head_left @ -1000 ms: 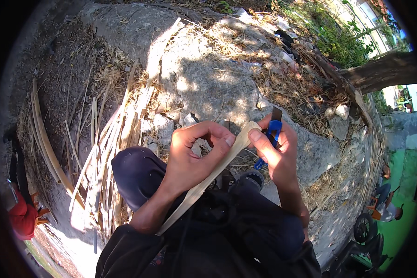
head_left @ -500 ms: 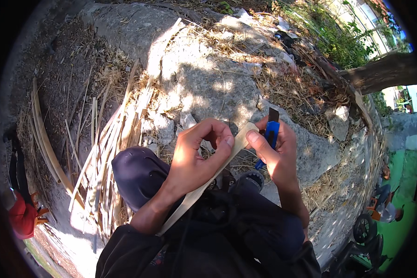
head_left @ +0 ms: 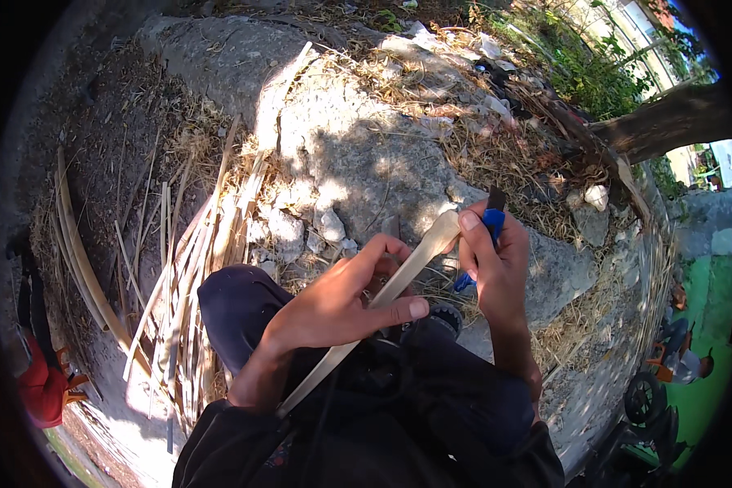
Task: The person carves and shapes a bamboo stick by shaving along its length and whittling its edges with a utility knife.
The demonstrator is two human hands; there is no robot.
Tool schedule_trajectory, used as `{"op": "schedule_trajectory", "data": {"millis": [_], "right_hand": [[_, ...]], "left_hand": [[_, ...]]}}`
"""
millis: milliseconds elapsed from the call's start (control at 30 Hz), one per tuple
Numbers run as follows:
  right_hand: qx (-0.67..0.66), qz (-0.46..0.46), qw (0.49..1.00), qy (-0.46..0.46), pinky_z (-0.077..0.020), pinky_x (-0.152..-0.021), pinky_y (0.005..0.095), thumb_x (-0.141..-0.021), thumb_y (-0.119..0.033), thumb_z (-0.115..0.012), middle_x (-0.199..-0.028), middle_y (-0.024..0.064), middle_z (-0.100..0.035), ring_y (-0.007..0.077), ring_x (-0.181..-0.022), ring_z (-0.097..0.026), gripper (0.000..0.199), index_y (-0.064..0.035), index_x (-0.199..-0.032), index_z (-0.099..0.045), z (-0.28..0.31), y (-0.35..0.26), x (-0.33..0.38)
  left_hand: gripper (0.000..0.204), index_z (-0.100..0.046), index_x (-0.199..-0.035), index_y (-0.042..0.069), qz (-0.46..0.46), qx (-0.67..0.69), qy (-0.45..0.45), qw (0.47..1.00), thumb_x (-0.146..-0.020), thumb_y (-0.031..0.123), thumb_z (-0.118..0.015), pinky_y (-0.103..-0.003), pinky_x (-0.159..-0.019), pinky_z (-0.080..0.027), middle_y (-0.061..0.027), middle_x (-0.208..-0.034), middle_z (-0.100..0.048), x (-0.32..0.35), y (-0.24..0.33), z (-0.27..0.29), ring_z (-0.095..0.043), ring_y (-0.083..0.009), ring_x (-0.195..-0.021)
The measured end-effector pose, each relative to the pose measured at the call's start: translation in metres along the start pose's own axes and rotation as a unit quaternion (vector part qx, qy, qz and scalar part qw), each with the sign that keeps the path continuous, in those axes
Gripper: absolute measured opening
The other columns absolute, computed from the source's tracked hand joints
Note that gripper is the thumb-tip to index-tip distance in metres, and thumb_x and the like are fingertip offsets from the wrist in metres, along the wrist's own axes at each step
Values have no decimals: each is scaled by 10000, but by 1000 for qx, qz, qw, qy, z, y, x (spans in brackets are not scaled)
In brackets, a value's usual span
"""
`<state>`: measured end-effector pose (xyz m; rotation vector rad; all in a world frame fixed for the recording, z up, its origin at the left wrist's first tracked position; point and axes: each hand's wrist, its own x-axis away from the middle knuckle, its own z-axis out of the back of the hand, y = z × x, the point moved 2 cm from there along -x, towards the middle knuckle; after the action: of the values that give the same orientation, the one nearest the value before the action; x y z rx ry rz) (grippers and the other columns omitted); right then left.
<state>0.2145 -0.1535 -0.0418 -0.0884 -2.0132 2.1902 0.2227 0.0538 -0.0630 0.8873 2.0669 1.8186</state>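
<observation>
A long pale strip of split bamboo or similar wood [head_left: 417, 262] runs slantwise from my lap up to the right, its far end wider and curved. My left hand [head_left: 325, 313] holds it midway, thumb stretched along the near side and fingers curled behind it. At the strip's wide end, my right hand [head_left: 500, 268] is closed, thumb and forefinger pinching close to the tip. That same hand keeps hold of a blue utility knife [head_left: 493, 218], its dark blade pointing up and away. The knife's middle is hidden behind the fingers.
To the left lies a heap of long pale strips [head_left: 191, 301], with thicker curved pieces [head_left: 77, 236] beyond. A large rock [head_left: 374, 154] is ahead, dry grass around it. A tree trunk [head_left: 675, 126] leans in at the right. People sit at both far sides; a motorcycle [head_left: 644, 398] stands lower right.
My left hand has slid down the strip toward me, its thumb now straightened. My right hand has shifted slightly right, and the knife has turned in it, showing less of its handle.
</observation>
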Motion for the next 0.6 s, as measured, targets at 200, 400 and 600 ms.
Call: {"op": "schedule_trajectory", "data": {"millis": [200,400,600], "right_hand": [[-62,28,993,92,-270,-476,231,-1046,-175,-610,-588,-38,-499,23,-487,-372,159,-27,-989,-617,44,-16,-7],[-110,75,991,35,-295,-482,241,-1016,-140,-613,-640,-13,-540,45,-486,-386,107,-35,-995,-603,71,-28,0],[36,67,997,-9,-355,-530,236,-988,-112,-644,-812,9,-654,36,-554,-448,146,-1,-1080,-626,69,-28,2]], "left_hand": [[342,-523,-1332,70,116,-107,-276,948,-1060,258,-608,-327,-663,-531,-35,-794,-661,0,24,6,-674,-126,-735],[297,-576,-1098,84,-65,-543,-118,829,-1083,373,-507,-548,-660,-460,-180,-728,-615,-10,98,16,-643,-424,-733],[245,-686,-965,92,-57,-670,-37,739,-988,334,-659,-495,-713,-508,-147,-827,-693,-58,128,25,-688,-360,-852]]}}
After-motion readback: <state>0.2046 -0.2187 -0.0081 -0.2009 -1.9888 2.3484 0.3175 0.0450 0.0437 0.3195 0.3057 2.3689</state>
